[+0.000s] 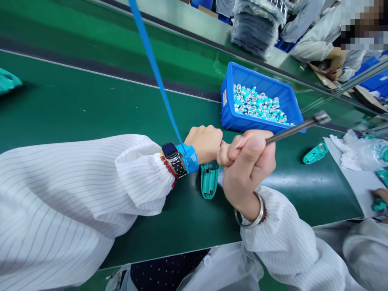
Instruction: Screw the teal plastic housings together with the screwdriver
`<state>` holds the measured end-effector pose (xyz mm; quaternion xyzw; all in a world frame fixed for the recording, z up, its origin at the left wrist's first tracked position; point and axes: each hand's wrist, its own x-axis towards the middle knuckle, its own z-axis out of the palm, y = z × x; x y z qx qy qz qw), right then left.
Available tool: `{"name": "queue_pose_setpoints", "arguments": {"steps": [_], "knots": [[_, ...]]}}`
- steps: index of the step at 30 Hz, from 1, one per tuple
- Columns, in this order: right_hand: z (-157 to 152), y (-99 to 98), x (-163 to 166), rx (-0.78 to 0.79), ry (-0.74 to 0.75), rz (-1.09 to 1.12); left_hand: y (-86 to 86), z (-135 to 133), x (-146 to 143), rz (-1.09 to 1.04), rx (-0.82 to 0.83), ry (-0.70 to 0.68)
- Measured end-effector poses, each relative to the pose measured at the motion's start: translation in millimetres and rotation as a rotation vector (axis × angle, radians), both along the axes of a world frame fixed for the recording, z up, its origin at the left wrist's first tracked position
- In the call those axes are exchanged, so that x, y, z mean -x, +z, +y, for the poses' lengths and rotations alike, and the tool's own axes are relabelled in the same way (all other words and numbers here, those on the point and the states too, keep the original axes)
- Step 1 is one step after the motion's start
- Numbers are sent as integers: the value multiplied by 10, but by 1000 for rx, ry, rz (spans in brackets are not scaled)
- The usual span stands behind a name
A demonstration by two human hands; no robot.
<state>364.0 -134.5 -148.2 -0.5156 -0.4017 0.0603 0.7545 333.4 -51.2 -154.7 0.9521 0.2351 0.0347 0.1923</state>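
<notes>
My left hand point(205, 142) is closed in a fist over the top end of a teal plastic housing point(209, 180) that lies on the green belt point(75, 105). A watch and a blue strap with a blue cord sit on that wrist. My right hand point(247, 163) is closed round a dark metal rod-shaped tool point(298, 127), which points up to the right. The tool's working end is hidden between my two hands, which touch each other.
A blue bin point(260, 87) of several small teal and white parts stands just behind my hands. Another teal housing point(315, 153) lies to the right, near white sheets and bags. Another person sits across the belt at top right; another hand shows at the right edge.
</notes>
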Motion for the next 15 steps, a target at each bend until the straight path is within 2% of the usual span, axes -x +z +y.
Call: {"name": "queue_pose_setpoints", "arguments": {"steps": [9,15], "knots": [[65,49,-47,-46,135,109,49,-4,56,9,-69,-8],[51,140,-86,-118,127,156,11,3,-7,34,-111,10]]}}
